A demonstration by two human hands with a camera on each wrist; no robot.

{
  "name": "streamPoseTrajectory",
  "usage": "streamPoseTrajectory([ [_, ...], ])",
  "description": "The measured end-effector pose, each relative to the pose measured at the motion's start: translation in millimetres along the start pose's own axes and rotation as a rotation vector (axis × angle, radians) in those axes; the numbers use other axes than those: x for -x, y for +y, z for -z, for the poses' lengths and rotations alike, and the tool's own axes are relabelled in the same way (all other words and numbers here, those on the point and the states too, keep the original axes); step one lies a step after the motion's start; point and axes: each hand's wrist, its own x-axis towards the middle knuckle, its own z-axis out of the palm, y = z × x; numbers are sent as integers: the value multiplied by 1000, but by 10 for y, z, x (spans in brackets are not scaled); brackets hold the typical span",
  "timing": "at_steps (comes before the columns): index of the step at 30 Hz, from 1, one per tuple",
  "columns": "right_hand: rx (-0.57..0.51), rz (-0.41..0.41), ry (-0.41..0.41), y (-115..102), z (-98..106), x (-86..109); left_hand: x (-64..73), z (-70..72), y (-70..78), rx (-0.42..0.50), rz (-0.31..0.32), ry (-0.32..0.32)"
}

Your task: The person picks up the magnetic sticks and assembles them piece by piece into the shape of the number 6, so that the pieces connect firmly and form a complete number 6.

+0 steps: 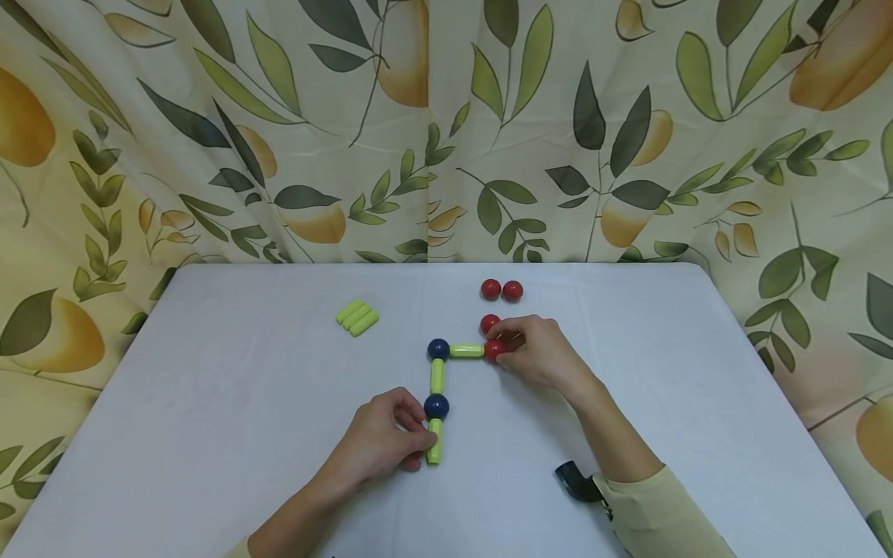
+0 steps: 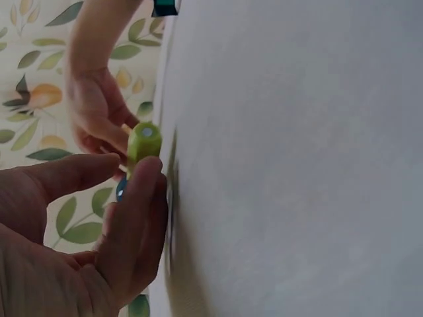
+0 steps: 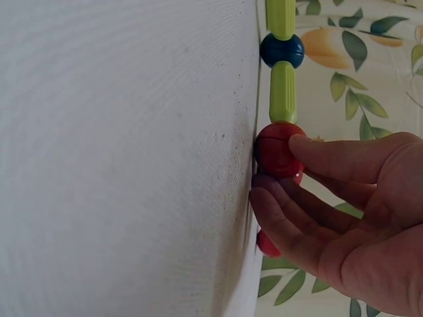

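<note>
Green magnetic rods and balls are joined in an angled chain on the table. My right hand pinches the red ball at the chain's right end, thumb on one side and fingers on the other. From there a green rod runs to a blue ball at the corner. Another green rod leads down to a second blue ball. Below it, my left hand holds the lowest green rod between thumb and fingers; its bare end faces the left wrist camera.
A loose red ball lies just behind my right fingers. Two more red balls sit near the back edge. Several green rods lie side by side at the back left. A patterned curtain hangs behind the white table.
</note>
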Motion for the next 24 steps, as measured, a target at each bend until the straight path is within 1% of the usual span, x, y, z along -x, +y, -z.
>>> streamPoseTrajectory([
  [3,-1,-2,1,-3,-6,-2,-19,59,40,-94,-38,36],
  [5,2,-3,3,-3,-7,-3,-56,95,75,-155,-62,67],
  [9,8,-7,5,0,-10,-3,-181,156,147,-211,-112,124],
  [11,6,-9,4,4,-11,-3,-256,191,182,-215,-149,139],
  [13,2,-12,3,4,-11,1,-326,227,215,-202,-185,141],
  [15,-3,-15,2,5,-14,2,-392,261,250,-192,-205,137],
  [19,-5,-20,3,-2,-13,4,-523,304,314,-187,-201,122],
  [24,-5,-21,7,0,-4,3,-676,311,356,-204,-195,120],
])
